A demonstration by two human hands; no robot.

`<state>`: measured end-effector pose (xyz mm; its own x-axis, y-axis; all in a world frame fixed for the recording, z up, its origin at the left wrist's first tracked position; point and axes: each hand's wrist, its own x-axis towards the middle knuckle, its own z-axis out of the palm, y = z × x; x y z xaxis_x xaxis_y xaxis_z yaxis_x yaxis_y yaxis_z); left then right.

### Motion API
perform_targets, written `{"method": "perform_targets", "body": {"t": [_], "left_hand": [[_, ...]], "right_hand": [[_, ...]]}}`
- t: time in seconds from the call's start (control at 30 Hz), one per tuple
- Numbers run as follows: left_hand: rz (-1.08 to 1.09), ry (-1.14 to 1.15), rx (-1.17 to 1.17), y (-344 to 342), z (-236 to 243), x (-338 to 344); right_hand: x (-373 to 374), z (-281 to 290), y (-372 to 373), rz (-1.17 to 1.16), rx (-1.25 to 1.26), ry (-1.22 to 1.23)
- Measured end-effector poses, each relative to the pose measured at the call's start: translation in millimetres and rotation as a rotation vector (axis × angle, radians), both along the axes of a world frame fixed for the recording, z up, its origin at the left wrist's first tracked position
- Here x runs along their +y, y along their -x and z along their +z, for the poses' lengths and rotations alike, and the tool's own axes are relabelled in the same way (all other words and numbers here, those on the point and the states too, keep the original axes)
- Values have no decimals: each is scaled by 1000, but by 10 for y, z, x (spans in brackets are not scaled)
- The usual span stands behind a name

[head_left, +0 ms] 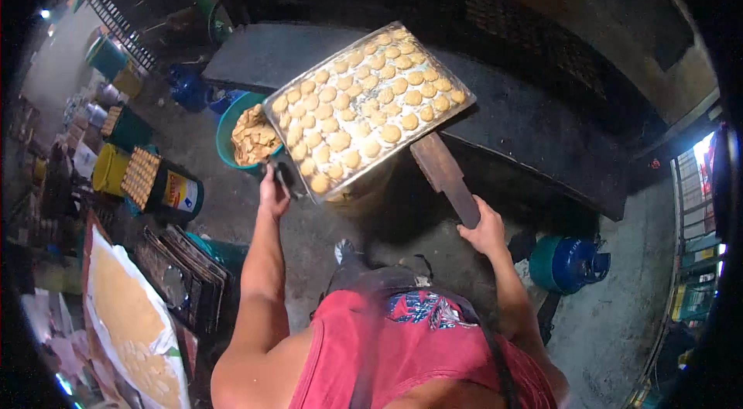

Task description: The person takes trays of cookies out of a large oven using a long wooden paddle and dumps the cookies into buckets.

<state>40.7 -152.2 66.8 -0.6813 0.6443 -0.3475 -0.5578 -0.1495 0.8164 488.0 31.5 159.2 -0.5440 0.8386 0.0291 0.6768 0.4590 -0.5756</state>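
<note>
A metal baking tray bears rows of small round golden biscuits and sits tilted in front of me, before a dark oven ledge. My right hand is closed round the handle of a flat wooden peel, whose blade runs beneath the tray's near right edge. At the tray's near left corner is my left hand, its fingers curled against a small dark thing that I cannot make out. Just beyond that hand stands a teal tub with brown, flat baked pieces in it.
The dark ledge runs across under the oven mouth. Blue gas cylinders stand at the right and far left. To the left are a yellow bucket, a biscuit tray on a bucket, leaning dark trays and a paper-lined board.
</note>
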Motion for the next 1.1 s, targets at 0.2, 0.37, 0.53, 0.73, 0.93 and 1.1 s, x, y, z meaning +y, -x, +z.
{"method": "perform_targets", "body": {"t": [0.2, 0.37, 0.53, 0.73, 0.93, 1.1], "left_hand": [[94, 200, 36, -464, 677, 370], [163, -29, 65, -142, 925, 548], [78, -173, 121, 884, 1114, 1178], [9, 8, 133, 1709, 1621, 2631], [78, -18, 36, 3229, 674, 4170], [-9, 61, 66, 3249, 922, 5253]], "right_hand": [[221, 64, 214, 36, 92, -13], [674, 489, 878, 42, -1, 51], [1462, 595, 1924, 156, 69, -94], [2313, 728, 3210, 50, 35, -119], [1950, 930, 3268, 81, 7, 16], [1177, 1061, 2123, -50, -28, 167]]}}
